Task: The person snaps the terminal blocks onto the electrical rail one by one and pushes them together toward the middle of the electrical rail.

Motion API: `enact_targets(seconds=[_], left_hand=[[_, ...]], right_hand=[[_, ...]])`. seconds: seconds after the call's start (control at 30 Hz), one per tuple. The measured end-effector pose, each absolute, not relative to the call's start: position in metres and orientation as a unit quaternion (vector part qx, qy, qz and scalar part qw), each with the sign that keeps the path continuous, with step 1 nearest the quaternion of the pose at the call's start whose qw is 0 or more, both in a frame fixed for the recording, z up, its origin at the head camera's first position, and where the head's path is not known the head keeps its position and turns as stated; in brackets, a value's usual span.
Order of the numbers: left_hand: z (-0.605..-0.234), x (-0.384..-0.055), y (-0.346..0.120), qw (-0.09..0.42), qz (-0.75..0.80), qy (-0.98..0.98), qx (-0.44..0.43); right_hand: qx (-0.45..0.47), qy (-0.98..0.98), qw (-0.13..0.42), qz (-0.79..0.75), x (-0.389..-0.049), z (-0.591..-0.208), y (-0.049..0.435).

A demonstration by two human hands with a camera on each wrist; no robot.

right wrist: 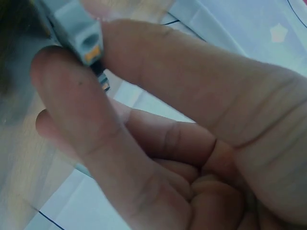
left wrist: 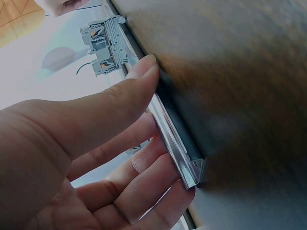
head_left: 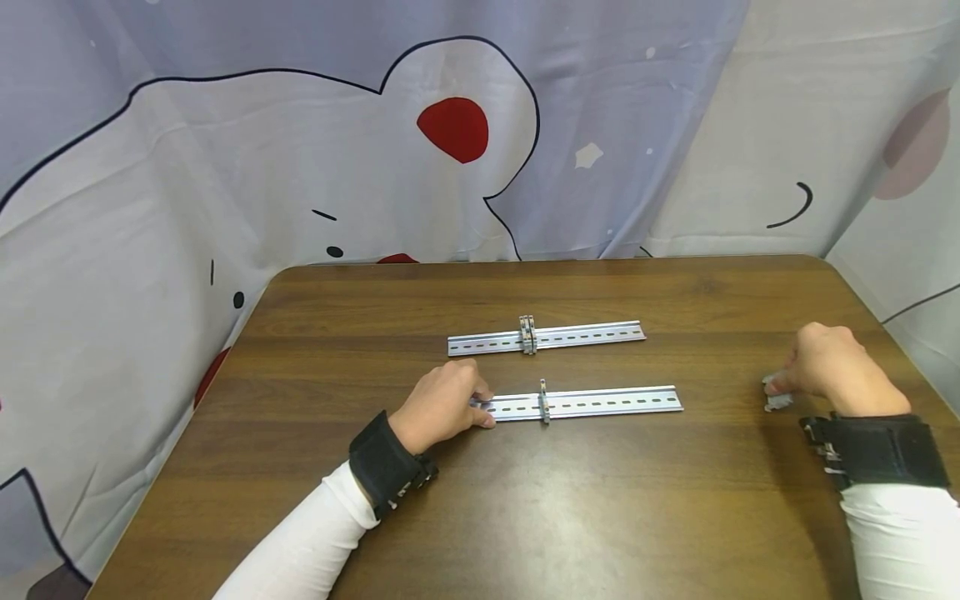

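My left hand (head_left: 442,402) grips the left end of the nearer metal DIN rail (head_left: 622,402), thumb along one edge and fingers along the other. A single thin grey terminal block (head_left: 544,402) stands across that rail, right of the hand; the left wrist view shows this block (left wrist: 103,45) side-on, past the thumb. Far to the right, my right hand (head_left: 836,367) pinches a grey terminal block (right wrist: 79,31) with an orange spot between thumb and finger. In the head view, grey terminal block pieces (head_left: 778,402) show low beside its fingertips, partly hidden by the hand.
Behind the nearer rail lies a second slotted DIN rail (head_left: 592,334), with several terminal blocks (head_left: 528,335) side by side near its middle. Both rails lie on a brown wooden table (head_left: 570,508). A patterned curtain (head_left: 300,167) hangs behind the table's back edge.
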State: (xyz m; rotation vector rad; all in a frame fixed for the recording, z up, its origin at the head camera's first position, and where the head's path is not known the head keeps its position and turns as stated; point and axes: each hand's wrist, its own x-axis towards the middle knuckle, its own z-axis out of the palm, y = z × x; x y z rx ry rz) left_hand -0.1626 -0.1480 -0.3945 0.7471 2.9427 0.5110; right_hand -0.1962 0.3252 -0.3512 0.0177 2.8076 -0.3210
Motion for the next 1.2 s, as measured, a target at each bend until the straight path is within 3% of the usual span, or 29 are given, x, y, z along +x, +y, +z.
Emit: enact_targets(seconds=[1.2], left_hand=[[-0.395,-0.164,-0.148,0.034,0.159,0.956,0.246]], right_hand=[[-0.101,0.977,0.135,-0.133,-0.187,-0.352,0.268]])
